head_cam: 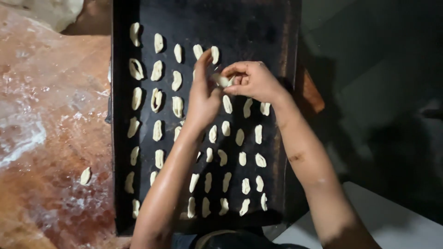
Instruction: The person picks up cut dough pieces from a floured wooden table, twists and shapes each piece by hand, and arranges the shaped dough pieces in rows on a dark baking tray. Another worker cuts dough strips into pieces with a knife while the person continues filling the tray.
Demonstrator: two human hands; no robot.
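Observation:
A black baking tray lies lengthwise before me, holding several rows of small pale dough pieces. My left hand and my right hand meet above the upper middle of the tray. Between their fingertips they pinch one small dough piece. The left forearm crosses the tray's lower middle and hides some pieces beneath it. The tray's top right part is bare.
A floured reddish-brown work surface lies to the left, with a single stray dough piece on it. A pale lump of dough sits at the top left corner. Dark floor lies to the right, a white surface at bottom right.

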